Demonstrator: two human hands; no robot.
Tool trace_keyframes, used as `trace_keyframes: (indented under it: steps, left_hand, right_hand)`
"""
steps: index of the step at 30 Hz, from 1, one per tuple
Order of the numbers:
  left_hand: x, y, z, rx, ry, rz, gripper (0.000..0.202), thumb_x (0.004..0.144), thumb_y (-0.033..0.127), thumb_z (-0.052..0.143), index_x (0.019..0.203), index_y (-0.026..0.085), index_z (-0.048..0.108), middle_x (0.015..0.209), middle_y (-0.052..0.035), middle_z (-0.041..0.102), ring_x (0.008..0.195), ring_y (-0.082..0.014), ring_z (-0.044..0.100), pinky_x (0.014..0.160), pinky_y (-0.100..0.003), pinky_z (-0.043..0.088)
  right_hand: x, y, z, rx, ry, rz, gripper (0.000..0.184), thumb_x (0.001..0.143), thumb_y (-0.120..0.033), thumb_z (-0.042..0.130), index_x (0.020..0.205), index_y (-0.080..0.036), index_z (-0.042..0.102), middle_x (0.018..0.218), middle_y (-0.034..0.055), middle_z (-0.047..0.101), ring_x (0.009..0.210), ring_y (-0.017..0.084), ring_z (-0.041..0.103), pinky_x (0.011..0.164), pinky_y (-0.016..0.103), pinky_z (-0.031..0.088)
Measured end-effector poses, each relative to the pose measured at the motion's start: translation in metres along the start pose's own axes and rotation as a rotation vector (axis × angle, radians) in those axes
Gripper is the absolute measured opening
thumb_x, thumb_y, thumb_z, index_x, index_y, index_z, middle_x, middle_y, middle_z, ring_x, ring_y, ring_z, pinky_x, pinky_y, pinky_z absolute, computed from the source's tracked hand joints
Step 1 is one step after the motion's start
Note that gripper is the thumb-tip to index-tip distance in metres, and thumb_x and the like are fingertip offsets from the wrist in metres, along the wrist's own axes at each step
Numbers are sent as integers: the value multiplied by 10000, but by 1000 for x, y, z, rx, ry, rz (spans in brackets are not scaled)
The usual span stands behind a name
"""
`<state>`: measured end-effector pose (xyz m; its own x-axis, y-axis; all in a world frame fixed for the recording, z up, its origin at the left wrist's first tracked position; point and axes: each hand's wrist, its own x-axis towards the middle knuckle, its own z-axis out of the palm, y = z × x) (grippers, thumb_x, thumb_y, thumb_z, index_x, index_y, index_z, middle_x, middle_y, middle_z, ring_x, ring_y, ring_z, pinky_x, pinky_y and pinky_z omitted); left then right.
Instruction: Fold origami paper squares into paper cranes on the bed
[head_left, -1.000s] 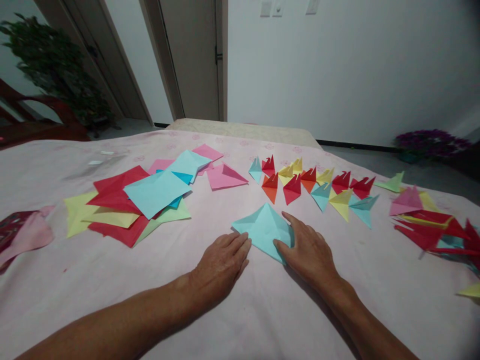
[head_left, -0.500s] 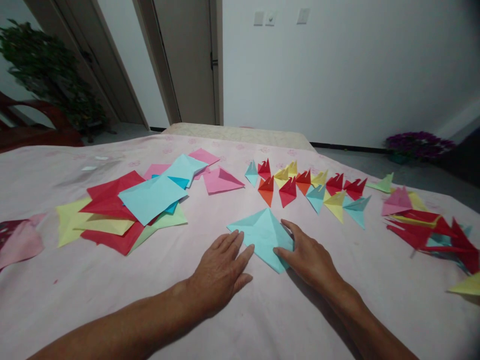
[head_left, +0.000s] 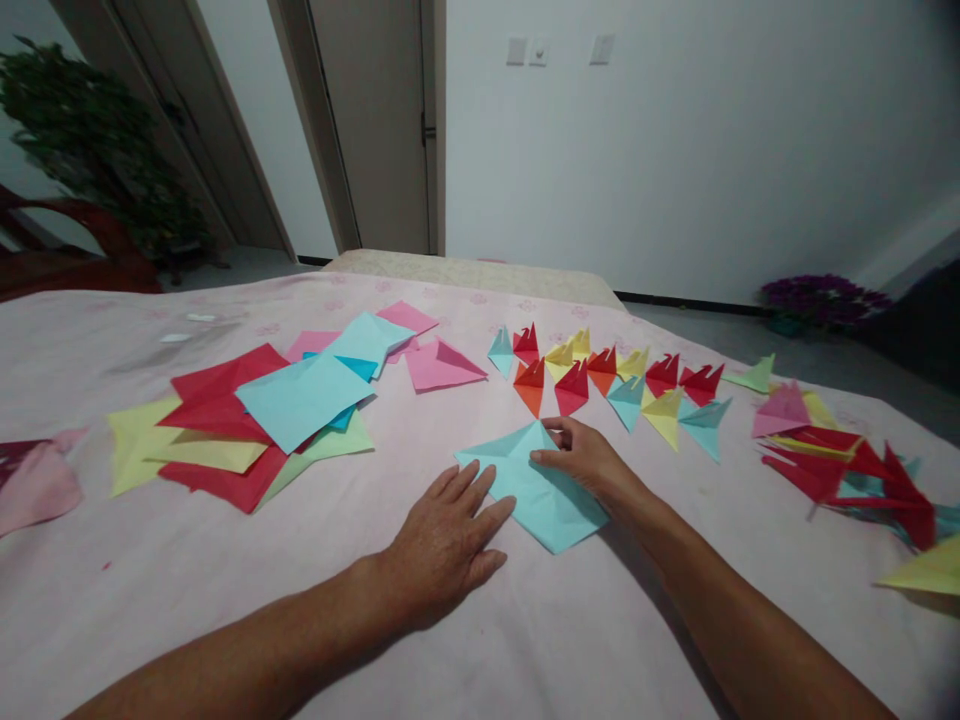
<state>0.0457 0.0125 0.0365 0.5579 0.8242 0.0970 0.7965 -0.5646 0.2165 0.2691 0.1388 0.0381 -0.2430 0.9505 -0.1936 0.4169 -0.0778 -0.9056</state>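
Note:
A light blue sheet of folded paper point(head_left: 551, 505) lies on the pink tablecloth in front of me, creased and roughly kite-shaped. My left hand point(head_left: 450, 530) rests flat with fingers spread, its fingertips on the paper's left edge. At the far top corner, my right hand point(head_left: 581, 455) pinches the paper between thumb and bent fingers. That hand hides part of the corner and the right edge. Just beyond stand several small folded paper birds in rows, among them a red bird point(head_left: 572, 388) and an orange bird point(head_left: 529, 385).
Left of my hands lies a loose pile of coloured papers, with a light blue sheet point(head_left: 304, 400) on top. A pink folded sheet point(head_left: 444, 365) lies beside it. On the right is a heap of red folded pieces point(head_left: 810, 465). A patterned cloth point(head_left: 37, 485) sits at the far left.
My right hand has moved from the paper's right edge up to its far corner and pinches there. The right part of the paper now spreads wider. My left hand has barely moved.

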Motion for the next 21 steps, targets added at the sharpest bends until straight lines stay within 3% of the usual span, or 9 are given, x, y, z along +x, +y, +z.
trace_keyframes:
  steps: [6, 12, 16, 21]
  left_hand:
    - [0, -4, 1, -24, 15, -14, 530, 956, 466, 470, 1458, 310, 399, 1555, -105, 363, 1439, -323, 309, 1152, -555, 271]
    - [0, -5, 4, 8, 30, -36, 565, 950, 495, 467, 1468, 283, 388, 1552, -141, 354, 1438, -340, 305, 1153, -547, 263]
    - [1, -4, 3, 23, 40, -48, 555, 950, 498, 460, 1461, 288, 397, 1548, -136, 360, 1427, -350, 319, 1141, -554, 277]
    - [1, -4, 3, 43, 60, -67, 529, 955, 482, 453, 1448, 294, 410, 1522, -118, 396, 1402, -339, 354, 1137, -554, 277]
  right_hand:
    - [6, -2, 8, -251, 85, -62, 344, 614, -282, 803, 915, -187, 667, 768, 3, 708, 674, 161, 627, 574, 234, 449]
    - [6, 3, 1, -295, -52, -102, 249, 652, -263, 755, 883, -174, 722, 747, 12, 711, 639, 166, 623, 555, 239, 434]
    - [4, 1, 2, -251, -106, -291, 278, 690, -198, 691, 960, -188, 754, 876, 38, 709, 766, 184, 645, 641, 265, 475]
    - [4, 5, 2, -218, -122, -534, 266, 730, -160, 650, 957, -218, 775, 832, 36, 627, 801, 179, 605, 700, 299, 472]
